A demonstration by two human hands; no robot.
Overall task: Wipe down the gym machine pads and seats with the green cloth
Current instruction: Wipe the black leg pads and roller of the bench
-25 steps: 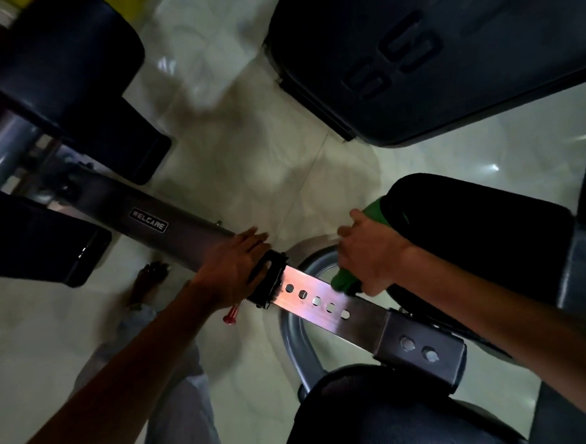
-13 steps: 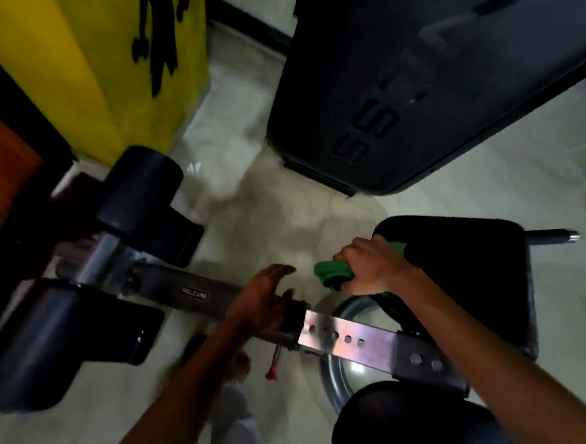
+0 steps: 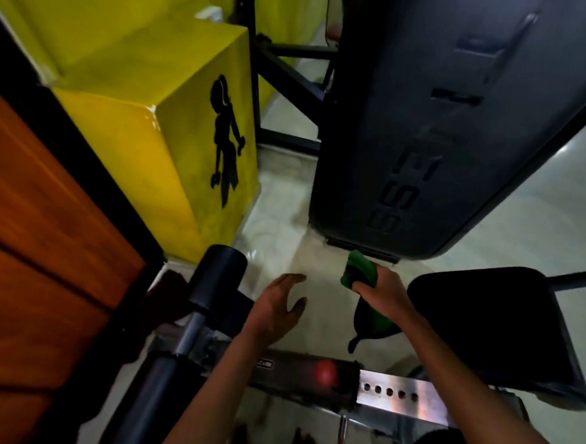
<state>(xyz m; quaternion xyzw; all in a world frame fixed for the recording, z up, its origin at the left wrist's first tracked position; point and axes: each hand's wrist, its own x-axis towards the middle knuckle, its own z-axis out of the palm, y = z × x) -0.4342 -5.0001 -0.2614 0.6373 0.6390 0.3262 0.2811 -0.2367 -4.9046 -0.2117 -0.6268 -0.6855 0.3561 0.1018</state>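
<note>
My right hand [image 3: 380,290] grips the bunched green cloth [image 3: 358,272], held in the air just left of the black seat pad [image 3: 490,333]; a tail of the cloth hangs below the hand. My left hand [image 3: 278,306] hovers open above the floor, fingers spread, touching nothing. Below both hands runs the machine's steel bar [image 3: 395,395] with a row of holes and a red knob [image 3: 325,373]. Two black roller pads [image 3: 216,278] [image 3: 148,409] stick out on the left of the bar.
A large dark machine cover [image 3: 450,126] stands ahead on the right. A yellow block with a black figure [image 3: 176,133] and an orange wooden panel [image 3: 35,237] close off the left. Pale tiled floor [image 3: 285,229] lies between them. A thin metal rod [image 3: 579,278] sticks out right of the seat.
My left hand has let go of the bar's collar and lifted away, open. My right hand has risen off the seat edge with the cloth. The view has tilted up.
</note>
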